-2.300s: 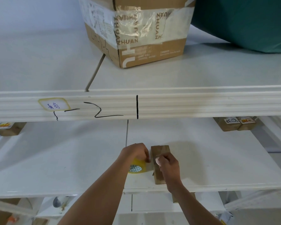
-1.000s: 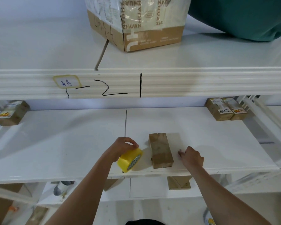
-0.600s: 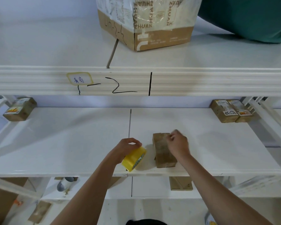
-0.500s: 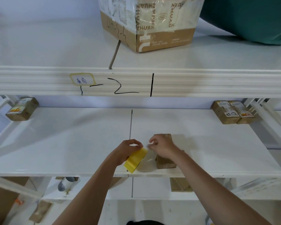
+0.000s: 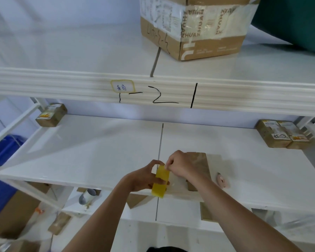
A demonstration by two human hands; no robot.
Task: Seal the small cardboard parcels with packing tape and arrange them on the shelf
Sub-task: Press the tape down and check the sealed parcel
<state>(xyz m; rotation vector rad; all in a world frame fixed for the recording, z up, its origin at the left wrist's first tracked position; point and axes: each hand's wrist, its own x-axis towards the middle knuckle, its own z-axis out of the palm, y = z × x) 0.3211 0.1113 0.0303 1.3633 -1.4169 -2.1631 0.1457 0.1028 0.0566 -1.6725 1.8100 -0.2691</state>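
Both forearms were bare to the frame's lower edge, without sleeves; the left hand (image 5: pixel 142 180) and right hand (image 5: pixel 180 166) wore no gloves.

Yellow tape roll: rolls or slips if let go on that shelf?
The tape roll is round and gripped on edge by the left hand, so probably rolls. The shelf looks glossy; it may slide. The right hand pinches its top edge.

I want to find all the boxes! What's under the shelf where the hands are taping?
Under the shelf, a brown parcel hangs below the right arm; a cardboard piece and a grey-white cylinder show further left. The shelf board hides the rest.
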